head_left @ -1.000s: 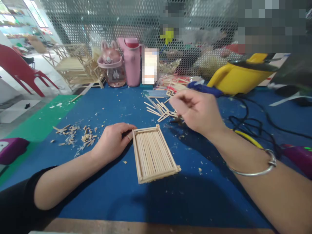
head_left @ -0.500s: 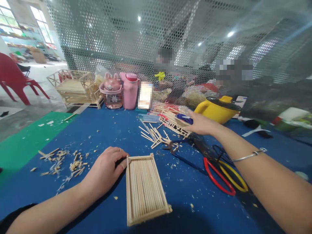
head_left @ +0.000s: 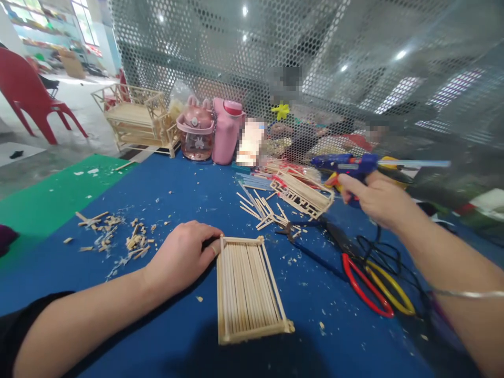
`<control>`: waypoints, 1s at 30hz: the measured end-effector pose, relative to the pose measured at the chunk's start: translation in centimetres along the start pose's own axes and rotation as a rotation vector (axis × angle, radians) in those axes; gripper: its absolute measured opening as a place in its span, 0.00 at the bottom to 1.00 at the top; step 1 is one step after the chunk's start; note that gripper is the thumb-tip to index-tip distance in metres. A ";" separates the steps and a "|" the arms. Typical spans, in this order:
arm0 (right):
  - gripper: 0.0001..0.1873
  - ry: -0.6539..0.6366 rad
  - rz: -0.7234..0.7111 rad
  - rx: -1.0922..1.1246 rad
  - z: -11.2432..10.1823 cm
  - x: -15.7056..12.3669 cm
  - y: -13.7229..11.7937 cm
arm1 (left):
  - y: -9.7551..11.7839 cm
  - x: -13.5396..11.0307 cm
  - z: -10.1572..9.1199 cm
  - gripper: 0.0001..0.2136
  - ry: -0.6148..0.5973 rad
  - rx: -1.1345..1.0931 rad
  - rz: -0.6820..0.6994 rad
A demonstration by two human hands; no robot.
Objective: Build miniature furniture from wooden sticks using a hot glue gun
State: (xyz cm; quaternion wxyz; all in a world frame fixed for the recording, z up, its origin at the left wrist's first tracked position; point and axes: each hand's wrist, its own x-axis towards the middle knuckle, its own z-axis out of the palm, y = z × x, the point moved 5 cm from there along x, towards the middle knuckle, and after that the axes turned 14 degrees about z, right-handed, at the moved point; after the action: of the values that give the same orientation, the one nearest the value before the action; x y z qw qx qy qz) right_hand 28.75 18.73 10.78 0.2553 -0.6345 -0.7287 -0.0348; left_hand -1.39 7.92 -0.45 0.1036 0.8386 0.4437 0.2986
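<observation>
A flat rectangular tray of wooden sticks [head_left: 248, 289] lies on the blue mat [head_left: 189, 199] in front of me. My left hand [head_left: 183, 257] rests curled on the mat, its fingers pressed against the tray's left upper corner. My right hand [head_left: 378, 199] is raised at the right, closed round the handle of a blue glue gun [head_left: 350, 164] with a clear glue stick poking out of its back. A second stick frame [head_left: 305, 193] and several loose sticks [head_left: 260, 205] lie between the hands.
Pink bottle [head_left: 227, 131], pink bunny cup [head_left: 196, 131] and a wooden stick model [head_left: 136, 118] stand at the back by a mesh screen. Red and yellow handled cutters [head_left: 374, 286], pliers and black cords lie at right. Wood scraps [head_left: 114, 236] litter the left. People sit behind the mesh.
My right hand reached back over the stick pile, took hold of the glue gun and lifted it to the right. My left hand has stayed on the tray. The view tilted up.
</observation>
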 end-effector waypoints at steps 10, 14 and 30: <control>0.17 -0.319 -0.055 -0.034 -1.3 -12.5 -7.7 | 0.3 -0.3 -0.5 0.11 0.079 -0.001 0.062; 0.19 -0.313 -0.072 -0.073 -0.4 -13.2 -8.0 | 0.4 -0.4 -0.6 0.11 0.084 0.005 0.055; 0.16 -0.240 -0.177 -0.099 1.3 -13.3 -8.4 | -0.1 -0.3 -0.3 0.11 0.047 -0.012 -0.001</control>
State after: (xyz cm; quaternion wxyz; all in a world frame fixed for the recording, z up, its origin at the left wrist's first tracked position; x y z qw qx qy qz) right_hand 21.31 5.53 6.41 0.1309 -0.5792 -0.8044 -0.0168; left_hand -1.75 7.68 -0.36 0.0982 0.8304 0.4447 0.3209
